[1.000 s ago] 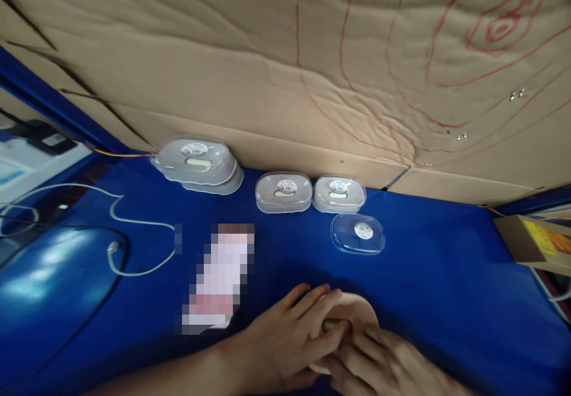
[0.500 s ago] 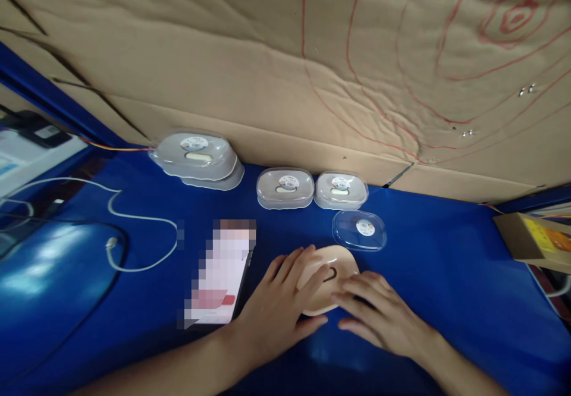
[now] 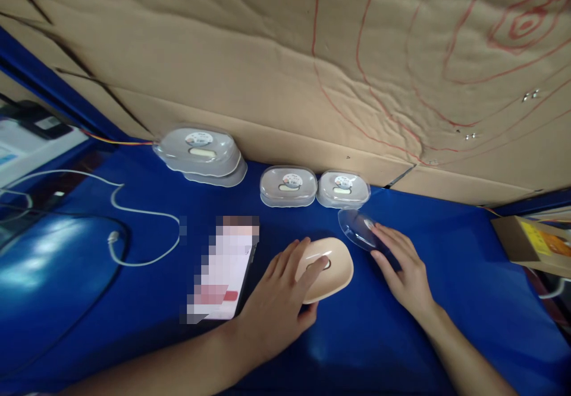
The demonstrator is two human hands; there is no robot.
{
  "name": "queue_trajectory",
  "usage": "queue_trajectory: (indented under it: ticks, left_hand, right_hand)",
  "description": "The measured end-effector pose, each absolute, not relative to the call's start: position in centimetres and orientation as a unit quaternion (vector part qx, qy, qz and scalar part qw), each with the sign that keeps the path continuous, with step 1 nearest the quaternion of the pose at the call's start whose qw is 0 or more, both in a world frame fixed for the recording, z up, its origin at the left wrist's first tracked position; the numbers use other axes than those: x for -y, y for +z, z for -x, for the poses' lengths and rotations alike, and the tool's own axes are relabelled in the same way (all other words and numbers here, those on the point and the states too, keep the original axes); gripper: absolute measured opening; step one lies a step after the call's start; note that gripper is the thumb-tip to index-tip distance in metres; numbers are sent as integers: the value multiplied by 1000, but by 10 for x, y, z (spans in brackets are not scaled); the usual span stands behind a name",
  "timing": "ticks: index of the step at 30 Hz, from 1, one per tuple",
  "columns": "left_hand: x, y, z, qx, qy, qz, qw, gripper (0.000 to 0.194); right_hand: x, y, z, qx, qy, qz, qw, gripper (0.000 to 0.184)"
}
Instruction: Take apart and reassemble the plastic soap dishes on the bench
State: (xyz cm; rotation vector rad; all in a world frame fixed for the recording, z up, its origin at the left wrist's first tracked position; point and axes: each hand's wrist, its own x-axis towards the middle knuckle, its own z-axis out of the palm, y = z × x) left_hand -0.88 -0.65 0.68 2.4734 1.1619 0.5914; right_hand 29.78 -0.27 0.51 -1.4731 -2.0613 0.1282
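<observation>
My left hand [image 3: 279, 301] grips a beige oval dish [image 3: 336, 274], which has a small oval mark in its middle. The index finger reaches into the dish near that mark, while the thumb is at the near rim. To the right, my right hand [image 3: 404, 271] pinches the right edge of a clear plastic lid [image 3: 354, 229] between thumb and fingers. The lid is tilted, and the fingers partly cover its round label.
Two covered oval boxes [image 3: 288, 191] [image 3: 343, 191] and a stack of larger ones [image 3: 198, 149] stand along the cardboard wall [image 3: 223, 57]. A blurred-out phone [image 3: 223, 277] lies left of the dish. A white cable [image 3: 147, 210] loops farther left; a carton [image 3: 526, 244] stands at right.
My right hand has left the dish, moved right and away from me, and taken hold of the clear lid, which has tilted from lying flat. My left hand stays on the dish.
</observation>
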Motion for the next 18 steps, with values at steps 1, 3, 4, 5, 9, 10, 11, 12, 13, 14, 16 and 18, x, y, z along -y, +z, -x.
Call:
queue_trajectory:
  ticks: [1,3,4,5,9,10,11,12,13,14,16,18]
  left_hand:
    - [7,6,9,-410,221,-866,183,82]
    - [9,3,9,-414,242,-853,209,91]
    - [9,1,9,-417,245,-846,224,97]
    - [10,-1,9,-421,245,-839,241,102]
    - [11,-7,9,-418,249,-826,285,115]
    - [11,-8,9,-414,252,-826,288,116]
    - [10,-8,9,-412,253,-826,290,116]
    - [10,-8,10,-409,252,-827,294,116]
    - [9,-7,10,-406,251,-827,298,115]
    - [9,-6,10,-402,249,-828,301,115]
    - [7,-2,10,-392,250,-834,298,113]
    - [5,2,10,-391,247,-843,276,109]
  right_hand:
    - [6,7,-296,780,57,544,305,47]
    - [13,9,-292,799,69,514,304,47]
    - [17,9,-289,812,71,496,299,48]
    - [20,9,-286,825,69,478,294,49]
    - [28,9,-273,868,43,414,271,47]
    - [28,10,-270,876,39,400,266,44]
    - [28,12,-268,883,38,388,260,41]
    - [28,14,-265,889,37,379,256,37]
    - [28,16,-263,892,36,372,252,35]
    - [28,18,-262,895,33,368,251,34]
    - [27,21,-260,899,23,362,247,33]
    - [28,21,-260,903,12,357,238,35]
